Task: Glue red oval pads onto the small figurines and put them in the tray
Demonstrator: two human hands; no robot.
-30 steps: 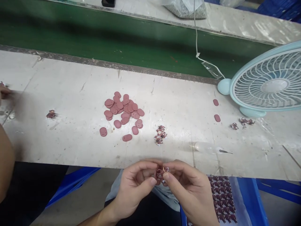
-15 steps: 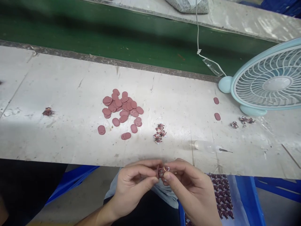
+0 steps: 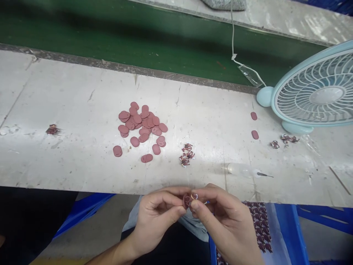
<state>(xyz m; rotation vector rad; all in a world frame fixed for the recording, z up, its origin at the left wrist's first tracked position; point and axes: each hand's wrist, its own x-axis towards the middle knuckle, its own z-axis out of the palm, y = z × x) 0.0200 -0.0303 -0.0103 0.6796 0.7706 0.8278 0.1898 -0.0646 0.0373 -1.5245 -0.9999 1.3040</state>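
Note:
My left hand [image 3: 157, 217] and my right hand [image 3: 222, 221] meet just below the near edge of the white worktable [image 3: 68, 110]. Their fingertips pinch one small reddish-brown oval piece [image 3: 187, 201] between them, with a small pale ring [image 3: 194, 196] at my right fingertips. On the table beyond lies a heap of several flat reddish-brown oval pieces [image 3: 142, 125]. A small cluster of tiny dark red and white parts [image 3: 186, 154] sits just above my hands.
A light blue table fan [image 3: 314, 94] stands at the right, its white cord [image 3: 234, 55] crossing the green conveyor belt [image 3: 138, 36]. A small clear bottle with a needle tip [image 3: 245, 170] lies near the table's front edge. Two stray oval pieces [image 3: 254, 125] and small scraps [image 3: 286, 140] lie by the fan.
The view has shifted slightly, so the table sits lower-left in frame. The person's arm and hand at the far left are no longer in view. My hands stay together on the small piece.

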